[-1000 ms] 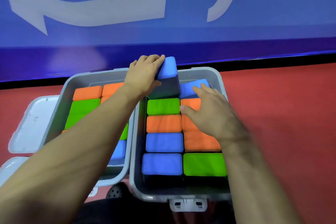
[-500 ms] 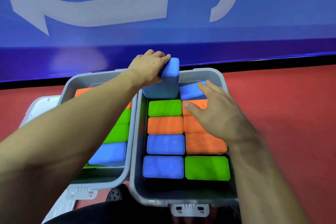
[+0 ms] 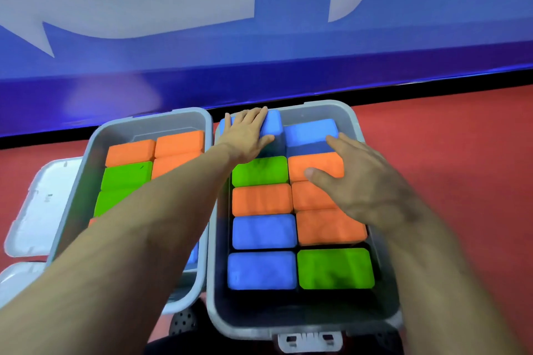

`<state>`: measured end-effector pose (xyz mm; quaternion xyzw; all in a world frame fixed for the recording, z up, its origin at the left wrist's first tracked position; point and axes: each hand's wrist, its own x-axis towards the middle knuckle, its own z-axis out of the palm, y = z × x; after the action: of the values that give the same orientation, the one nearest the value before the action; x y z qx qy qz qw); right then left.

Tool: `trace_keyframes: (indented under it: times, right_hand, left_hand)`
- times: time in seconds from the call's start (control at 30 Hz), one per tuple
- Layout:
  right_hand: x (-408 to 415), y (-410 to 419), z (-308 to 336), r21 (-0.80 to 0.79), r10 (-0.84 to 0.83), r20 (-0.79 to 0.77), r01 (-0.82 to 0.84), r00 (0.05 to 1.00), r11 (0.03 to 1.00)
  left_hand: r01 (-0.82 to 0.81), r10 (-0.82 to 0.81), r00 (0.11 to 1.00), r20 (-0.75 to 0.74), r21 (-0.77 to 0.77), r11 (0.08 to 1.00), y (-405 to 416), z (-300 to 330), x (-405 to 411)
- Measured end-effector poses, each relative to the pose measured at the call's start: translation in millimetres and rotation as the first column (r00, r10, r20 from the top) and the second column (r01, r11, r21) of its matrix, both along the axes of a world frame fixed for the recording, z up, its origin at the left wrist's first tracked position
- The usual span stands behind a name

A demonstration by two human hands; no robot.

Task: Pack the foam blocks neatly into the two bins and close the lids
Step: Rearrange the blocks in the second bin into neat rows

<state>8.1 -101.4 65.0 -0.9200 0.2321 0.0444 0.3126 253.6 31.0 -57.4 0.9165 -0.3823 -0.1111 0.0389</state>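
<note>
- Head view: two grey bins side by side on a red floor (image 3: 461, 153), touching or nearly so along their long walls; blue wall with pale markings (image 3: 259, 37) beyond.
- Right bin (image 3: 353, 121): two columns of foam blocks. Left column, far to near: blue block under the left hand (image 3: 272, 125), green (image 3: 259, 171), orange (image 3: 261, 199), blue (image 3: 264, 231), blue (image 3: 262, 270). Right column: blue far-right block (image 3: 310, 132), slightly raised and tilted, then orange (image 3: 315, 166), two more orange partly under the right hand, green (image 3: 336, 268) nearest.
- Left hand (image 3: 248, 135): laid flat on the far-left blue block, fingers straight and together, pressing down, nothing clasped.
- Right hand (image 3: 366, 184): spread over the right column's orange blocks, fingers relaxed and apart, fingertips near the tilted blue block; contact hard to judge through blur, nothing gripped.
- Left bin (image 3: 150, 124): orange blocks (image 3: 178, 143) at the far end, green block (image 3: 127, 174) just nearer, the rest hidden behind the left forearm.
- Both bins open on top; an open pale lid (image 3: 40, 204) lying flat left of the left bin; white latch (image 3: 310, 340) on the right bin's near wall.
</note>
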Motion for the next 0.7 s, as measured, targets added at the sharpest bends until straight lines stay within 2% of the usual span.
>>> trace_keyframes:
  times: [0.13,0.27,0.47,0.57,0.7]
  right_hand:
    - [5,2,-7,0.007,0.015,-0.02,-0.015,1.0,1.0]
    - [17,10,-15,0.028,0.022,-0.044,-0.021,0.999,0.999]
    - [38,31,-55,0.044,-0.019,0.065,0.016,0.998,0.999]
    - [49,23,-82,-0.04,0.042,-0.008,-0.042,0.999,0.998]
    - [101,-10,-108,-0.181,0.202,-0.085,-0.215,0.976,0.96]
  left_hand:
    - [-0.079,0.076,0.996,-0.041,-0.066,0.995,1,-21,4]
    - [-0.162,0.15,0.976,-0.159,-0.068,0.984,6,-42,-3]
    - [-0.165,0.156,0.971,-0.183,-0.033,0.986,2,-58,-3]
    - [-0.159,0.148,0.971,-0.189,-0.041,0.986,6,-64,-5]
    - [-0.149,0.136,0.975,-0.175,-0.066,0.987,7,-72,-2]
